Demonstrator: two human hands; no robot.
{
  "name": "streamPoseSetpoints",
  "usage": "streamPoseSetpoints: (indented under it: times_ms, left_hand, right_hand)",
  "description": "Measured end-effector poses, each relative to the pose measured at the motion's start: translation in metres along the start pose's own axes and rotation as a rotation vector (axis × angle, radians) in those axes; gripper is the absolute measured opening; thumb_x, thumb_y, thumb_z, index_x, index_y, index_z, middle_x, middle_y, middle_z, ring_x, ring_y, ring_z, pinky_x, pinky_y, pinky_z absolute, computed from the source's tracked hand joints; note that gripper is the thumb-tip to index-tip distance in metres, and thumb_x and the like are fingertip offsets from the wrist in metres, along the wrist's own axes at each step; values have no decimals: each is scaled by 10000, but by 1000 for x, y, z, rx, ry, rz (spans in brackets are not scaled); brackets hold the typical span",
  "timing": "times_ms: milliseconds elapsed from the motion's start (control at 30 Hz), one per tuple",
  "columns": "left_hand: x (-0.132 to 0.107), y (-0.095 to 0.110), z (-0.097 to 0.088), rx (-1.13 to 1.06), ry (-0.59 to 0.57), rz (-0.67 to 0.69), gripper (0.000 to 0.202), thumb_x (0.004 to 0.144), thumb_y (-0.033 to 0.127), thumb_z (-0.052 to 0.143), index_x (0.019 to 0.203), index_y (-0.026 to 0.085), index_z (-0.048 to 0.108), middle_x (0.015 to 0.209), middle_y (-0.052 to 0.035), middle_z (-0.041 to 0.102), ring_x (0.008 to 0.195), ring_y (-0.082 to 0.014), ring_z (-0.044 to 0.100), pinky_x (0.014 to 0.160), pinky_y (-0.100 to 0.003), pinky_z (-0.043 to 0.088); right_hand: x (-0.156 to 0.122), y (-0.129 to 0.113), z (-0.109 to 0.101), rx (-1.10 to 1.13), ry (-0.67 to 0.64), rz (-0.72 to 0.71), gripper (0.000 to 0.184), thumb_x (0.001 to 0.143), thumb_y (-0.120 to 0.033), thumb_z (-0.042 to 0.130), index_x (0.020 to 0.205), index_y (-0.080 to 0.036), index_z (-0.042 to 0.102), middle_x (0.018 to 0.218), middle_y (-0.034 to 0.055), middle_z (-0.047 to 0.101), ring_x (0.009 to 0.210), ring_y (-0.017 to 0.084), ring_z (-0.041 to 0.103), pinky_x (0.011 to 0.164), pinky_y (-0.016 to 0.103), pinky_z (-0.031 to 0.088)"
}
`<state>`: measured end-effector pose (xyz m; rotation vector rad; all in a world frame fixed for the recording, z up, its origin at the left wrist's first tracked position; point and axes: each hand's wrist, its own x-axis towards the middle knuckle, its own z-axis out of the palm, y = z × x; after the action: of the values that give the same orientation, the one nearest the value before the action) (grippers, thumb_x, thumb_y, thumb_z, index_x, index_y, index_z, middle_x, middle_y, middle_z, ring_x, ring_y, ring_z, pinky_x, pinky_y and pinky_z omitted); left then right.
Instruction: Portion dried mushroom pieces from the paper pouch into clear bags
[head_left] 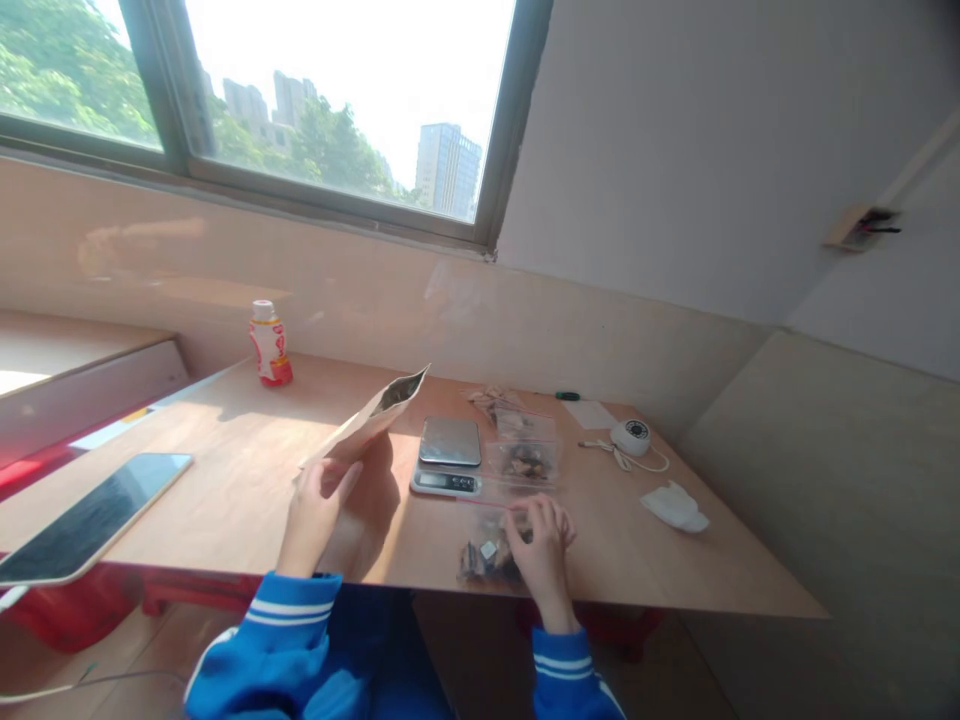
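The left hand (315, 510) curls its fingers around the lower end of a tan kraft-paper pouch (371, 420), its open mouth tilted up above the table. The right hand (541, 552) pinches the top edge of a clear plastic zip bag (487, 560) of dark chunks, which lies on the pale wooden table (622, 560) near a silver digital scale (448, 455). The pouch looks light and fairly stiff, best held low; the soft, slippery bag seems safest gripped along its seal.

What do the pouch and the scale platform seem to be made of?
The pouch looks like kraft paper, matte brown, with a shiny foil-like lining showing at its mouth. The scale platform looks like brushed steel, judging by its soft grey sheen.
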<state>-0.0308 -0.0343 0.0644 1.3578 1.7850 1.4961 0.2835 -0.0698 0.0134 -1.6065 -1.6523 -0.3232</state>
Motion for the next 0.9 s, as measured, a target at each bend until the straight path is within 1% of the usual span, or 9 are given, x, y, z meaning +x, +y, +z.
streamPoseSetpoints:
  times_ms: [133, 233, 300, 400, 500, 600, 700, 800, 900]
  left_hand:
    - [-2, 9, 8, -32, -99, -9, 546, 816, 646, 351, 862, 190, 648, 967, -120, 706, 963, -278, 654, 920, -431, 492]
    - [-1, 6, 12, -46, -43, -7, 520, 786, 612, 441, 982, 179, 653, 1099, -136, 694, 1069, -287, 627, 952, -431, 482]
    - [-2, 3, 14, -86, -48, 9, 510, 757, 568, 511, 1058, 178, 641, 1161, -134, 674, 1093, -276, 618, 947, -417, 492]
    - [-6, 2, 14, -126, -117, 64, 484, 773, 492, 540, 1140, 184, 611, 1214, -127, 629, 1047, -246, 635, 902, -402, 521]
    - [-7, 6, 13, -25, -56, 182, 483, 791, 401, 552, 1233, 204, 548, 1257, -131, 552, 1052, -242, 618, 889, -423, 523]
    - [-2, 8, 14, 186, 21, 335, 569, 783, 303, 565, 1336, 215, 462, 1356, -148, 463, 1250, -287, 488, 1011, -488, 431]
    - [10, 3, 18, 415, -106, 414, 651, 734, 193, 577, 1371, 251, 453, 1476, -131, 380, 1386, -334, 325, 1097, -558, 292]
    - [24, -5, 24, 536, -204, 417, 649, 711, 112, 534, 1341, 269, 511, 1502, -102, 390, 1431, -348, 240, 1117, -593, 212]
    - [35, -4, 25, 500, -201, 399, 550, 775, 97, 434, 1284, 249, 573, 1396, -84, 539, 1368, -290, 388, 1124, -536, 247]
  right_hand:
    - [16, -35, -16, 131, -117, -10, 182, 884, -337, 525, 782, -231, 632, 844, 41, 681, 914, 242, 597, 979, 446, 285]
    - [34, -54, -30, 269, -200, 99, 194, 877, -352, 516, 768, -224, 611, 778, 34, 679, 754, 210, 610, 783, 342, 406]
    - [46, -70, -33, 376, -281, 199, 184, 862, -360, 525, 767, -226, 607, 743, 24, 673, 673, 194, 601, 640, 289, 409]
    - [57, -96, -27, 522, -347, 282, 170, 848, -353, 533, 766, -218, 596, 712, 16, 662, 647, 184, 603, 604, 270, 411]
    - [59, -118, -13, 639, -337, 313, 169, 849, -344, 527, 766, -208, 582, 725, 24, 663, 690, 191, 621, 641, 278, 436]
    - [55, -130, -1, 749, -293, 355, 181, 849, -361, 536, 796, -197, 587, 772, 37, 675, 737, 194, 636, 693, 293, 468]
    - [51, -133, 4, 866, -261, 378, 201, 851, -385, 551, 837, -189, 593, 811, 47, 687, 783, 194, 652, 738, 300, 491]
    - [49, -135, 2, 942, -245, 376, 205, 848, -396, 568, 844, -192, 589, 806, 41, 686, 777, 189, 657, 731, 292, 500]
    - [46, -137, 0, 983, -236, 374, 215, 859, -411, 559, 845, -197, 584, 810, 42, 685, 776, 188, 657, 724, 293, 505]
